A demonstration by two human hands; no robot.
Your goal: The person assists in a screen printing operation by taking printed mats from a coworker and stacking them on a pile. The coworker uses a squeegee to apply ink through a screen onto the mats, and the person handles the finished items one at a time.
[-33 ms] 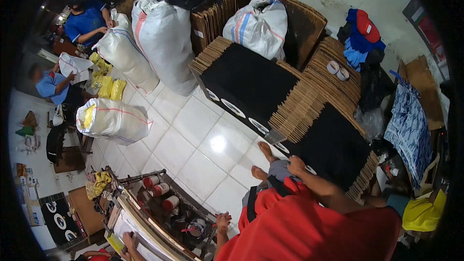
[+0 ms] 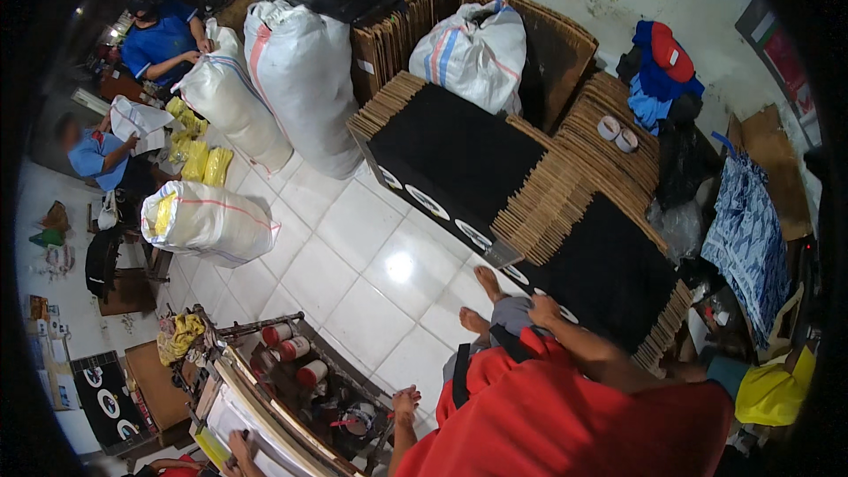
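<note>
My right hand (image 2: 545, 310) is at the front edge of a black fabric stack (image 2: 609, 269), its fingers curled. What they hold, if anything, is hidden. White oval prints (image 2: 474, 231) show along the fronts of the black pieces. Low at my left side, my left hand (image 2: 406, 400) hangs beside a cluttered rack (image 2: 340, 349), fingers loosely apart and nothing visible in them. A red garment (image 2: 565, 406) covers my body, and my bare feet (image 2: 481, 300) stand on the tiles.
Large white sacks (image 2: 305, 79) stand on the tiled floor (image 2: 353, 274), near two people in blue at the far left. Brown boards (image 2: 609, 137) with two tape rolls (image 2: 617, 133) lie behind the black stack. Another person's hand (image 2: 239, 449) works over a frame at lower left.
The whole view has shifted very slightly. My right hand stays at the edge of the black stack, and my left hand still hangs by the rack.
</note>
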